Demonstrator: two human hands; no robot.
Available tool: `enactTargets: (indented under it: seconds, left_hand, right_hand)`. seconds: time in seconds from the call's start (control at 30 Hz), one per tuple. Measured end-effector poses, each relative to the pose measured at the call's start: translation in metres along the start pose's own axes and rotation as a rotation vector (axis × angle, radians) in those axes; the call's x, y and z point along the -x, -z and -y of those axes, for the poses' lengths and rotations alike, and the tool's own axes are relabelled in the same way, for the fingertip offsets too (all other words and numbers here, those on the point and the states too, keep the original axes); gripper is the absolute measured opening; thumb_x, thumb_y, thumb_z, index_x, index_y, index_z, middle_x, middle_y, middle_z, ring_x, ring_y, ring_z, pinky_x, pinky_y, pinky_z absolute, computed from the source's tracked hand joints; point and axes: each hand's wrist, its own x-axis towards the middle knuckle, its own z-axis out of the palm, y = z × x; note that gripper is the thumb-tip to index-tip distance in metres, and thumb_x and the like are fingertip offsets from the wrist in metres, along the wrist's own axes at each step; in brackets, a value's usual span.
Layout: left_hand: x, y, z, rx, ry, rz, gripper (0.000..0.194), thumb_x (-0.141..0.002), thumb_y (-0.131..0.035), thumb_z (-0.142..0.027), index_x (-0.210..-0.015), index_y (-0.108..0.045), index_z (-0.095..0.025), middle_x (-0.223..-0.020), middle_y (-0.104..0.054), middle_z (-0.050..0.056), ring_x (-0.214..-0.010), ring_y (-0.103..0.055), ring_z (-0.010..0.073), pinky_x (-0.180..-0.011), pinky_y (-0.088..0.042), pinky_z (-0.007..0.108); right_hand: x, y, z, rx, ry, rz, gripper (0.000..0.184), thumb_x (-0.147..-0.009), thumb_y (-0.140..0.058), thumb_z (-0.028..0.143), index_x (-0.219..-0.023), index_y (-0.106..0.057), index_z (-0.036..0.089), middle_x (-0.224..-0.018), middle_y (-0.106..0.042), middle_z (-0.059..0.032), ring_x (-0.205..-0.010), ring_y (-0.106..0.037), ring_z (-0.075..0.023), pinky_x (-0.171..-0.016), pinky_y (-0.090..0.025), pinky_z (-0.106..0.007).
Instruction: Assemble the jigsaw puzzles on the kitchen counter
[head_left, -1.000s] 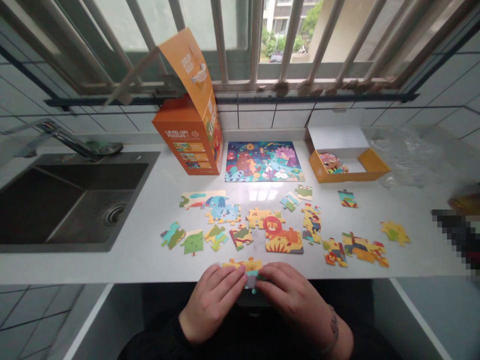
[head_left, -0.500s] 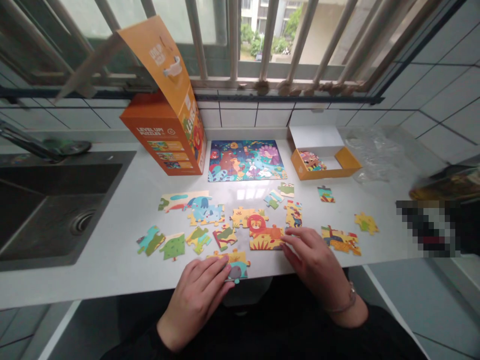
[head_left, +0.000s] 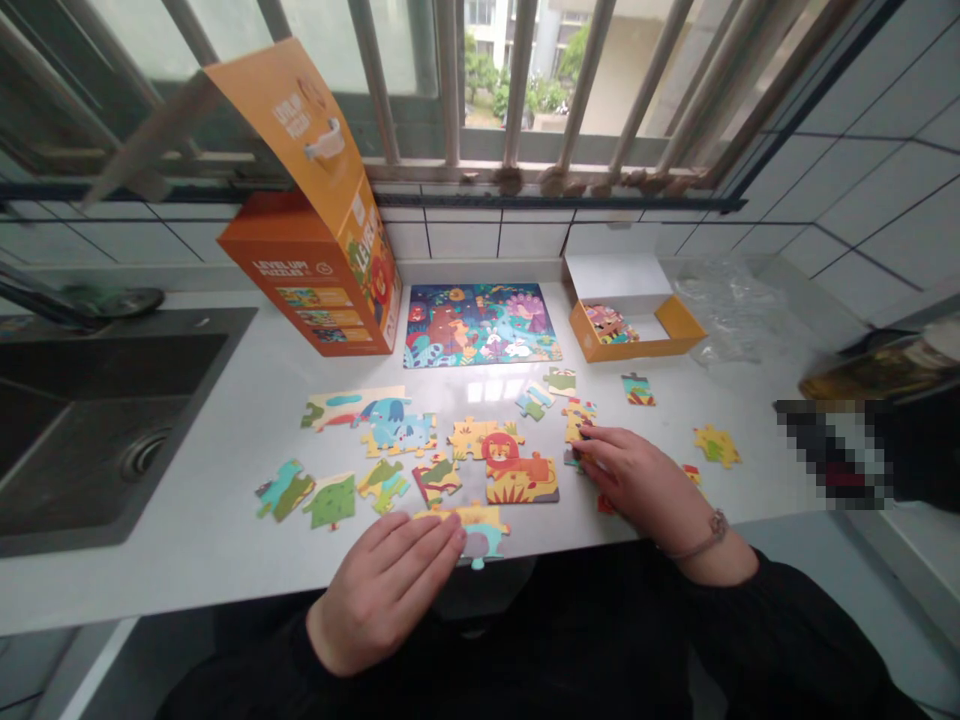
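My left hand (head_left: pixel 394 585) lies flat with its fingers stretched out, fingertips on a pair of joined puzzle pieces (head_left: pixel 486 540) with a grey and turquoise picture by the counter's front edge. My right hand (head_left: pixel 645 490) has its fingertips closed on the lower part of a yellow puzzle piece (head_left: pixel 580 415). Left of it, several joined pieces form a lion picture (head_left: pixel 523 475). An elephant section (head_left: pixel 394 425) lies further left. Loose green pieces (head_left: pixel 332 502) lie in front of that section. Part of a red and yellow piece (head_left: pixel 691 475) shows behind my right hand.
A finished dark blue puzzle (head_left: pixel 484 325) lies at the back. An orange puzzle box (head_left: pixel 315 290) stands left of it, beside the sink (head_left: pixel 240 340). A small open box (head_left: pixel 637 345) holds pieces, with clear plastic wrapping (head_left: pixel 735 305) to its right.
My right hand has moved from the lion section's right edge to the yellow piece at its upper right. My left hand stays on the front pieces. The view has shifted slightly.
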Motion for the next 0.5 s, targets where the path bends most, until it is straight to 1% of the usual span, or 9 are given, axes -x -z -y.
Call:
enactTargets:
  seconds: [0.07, 0.13, 0.2, 0.23, 0.27, 0.33, 0.37, 0.43, 0.5]
  left_hand:
    - [-0.039, -0.006, 0.007, -0.007, -0.086, -0.018, 0.042, -0.109, -0.048, -0.008, -0.146, -0.067, -0.016, -0.134, -0.08, 0.011, -0.125, -0.073, 0.0242, -0.109, -0.054, 0.042]
    - [-0.081, -0.019, 0.014, -0.054, -0.175, 0.024, 0.035, -0.109, -0.052, -0.009, -0.138, -0.07, -0.016, -0.134, -0.079, 0.012, -0.122, -0.073, 0.0259, -0.101, -0.057, 0.044]
    - [-0.121, -0.039, 0.021, -0.07, -0.256, 0.048, 0.025, -0.109, -0.056, -0.013, -0.128, -0.073, -0.012, -0.128, -0.08, 0.016, -0.113, -0.074, 0.0266, -0.094, -0.057, 0.043]
    - [-0.138, -0.051, 0.025, -0.064, -0.273, 0.064, 0.024, -0.109, -0.056, -0.014, -0.125, -0.073, -0.011, -0.125, -0.08, 0.017, -0.11, -0.074, 0.0269, -0.09, -0.056, 0.043]
    - [-0.154, -0.064, 0.029, -0.073, -0.291, 0.109, 0.024, -0.11, -0.054, -0.013, -0.124, -0.073, -0.011, -0.124, -0.08, 0.017, -0.105, -0.073, 0.0262, -0.086, -0.055, 0.042]
    - [-0.177, -0.088, 0.035, -0.121, -0.322, 0.196, 0.027, -0.11, -0.049, -0.01, -0.117, -0.075, -0.011, -0.115, -0.08, 0.016, -0.094, -0.072, 0.0245, -0.079, -0.053, 0.041]
    - [-0.185, -0.098, 0.037, -0.128, -0.332, 0.216, 0.027, -0.109, -0.048, -0.009, -0.113, -0.075, -0.011, -0.108, -0.08, 0.015, -0.091, -0.071, 0.0241, -0.077, -0.052, 0.04]
    - [-0.195, -0.113, 0.038, -0.131, -0.352, 0.238, 0.027, -0.108, -0.049, -0.008, -0.109, -0.076, -0.01, -0.101, -0.08, 0.015, -0.086, -0.07, 0.024, -0.073, -0.05, 0.039]
    - [-0.199, -0.125, 0.036, -0.115, -0.366, 0.227, 0.024, -0.106, -0.052, -0.008, -0.106, -0.076, -0.009, -0.095, -0.08, 0.014, -0.084, -0.07, 0.0248, -0.07, -0.049, 0.039]
  right_hand:
    - [-0.002, 0.002, -0.009, 0.021, -0.016, 0.011, 0.025, -0.106, -0.061, 0.019, -0.12, -0.082, 0.019, -0.133, -0.079, -0.0154, -0.12, -0.078, -0.03, -0.105, -0.066, -0.049]
    - [-0.003, 0.004, -0.018, 0.042, -0.04, 0.017, 0.024, -0.105, -0.063, 0.02, -0.118, -0.083, 0.019, -0.133, -0.079, -0.0152, -0.12, -0.078, -0.0301, -0.105, -0.066, -0.048]
    - [-0.003, 0.007, -0.028, 0.061, -0.06, 0.016, 0.022, -0.104, -0.065, 0.02, -0.115, -0.084, 0.019, -0.133, -0.08, -0.0149, -0.12, -0.078, -0.0301, -0.104, -0.066, -0.047]
    - [-0.003, 0.009, -0.032, 0.07, -0.067, 0.014, 0.021, -0.104, -0.066, 0.02, -0.113, -0.084, 0.019, -0.132, -0.08, -0.0148, -0.12, -0.079, -0.0301, -0.103, -0.067, -0.046]
    - [-0.002, 0.01, -0.036, 0.076, -0.073, 0.015, 0.02, -0.104, -0.066, 0.019, -0.111, -0.084, 0.019, -0.132, -0.08, -0.0148, -0.119, -0.079, -0.0299, -0.103, -0.067, -0.046]
    - [-0.001, 0.013, -0.043, 0.079, -0.083, 0.021, 0.02, -0.104, -0.066, 0.019, -0.109, -0.085, 0.019, -0.132, -0.08, -0.0152, -0.12, -0.079, -0.0298, -0.104, -0.066, -0.046]
    - [0.0, 0.014, -0.046, 0.074, -0.088, 0.025, 0.019, -0.104, -0.066, 0.019, -0.108, -0.085, 0.019, -0.132, -0.08, -0.0153, -0.121, -0.079, -0.0298, -0.105, -0.066, -0.046]
    - [0.003, 0.015, -0.05, 0.06, -0.101, 0.029, 0.019, -0.104, -0.066, 0.019, -0.108, -0.085, 0.019, -0.132, -0.08, -0.0151, -0.121, -0.079, -0.0298, -0.105, -0.066, -0.047]
    - [0.006, 0.015, -0.055, 0.034, -0.113, 0.029, 0.018, -0.104, -0.067, 0.019, -0.108, -0.084, 0.019, -0.133, -0.08, -0.0146, -0.12, -0.079, -0.0298, -0.105, -0.066, -0.047]
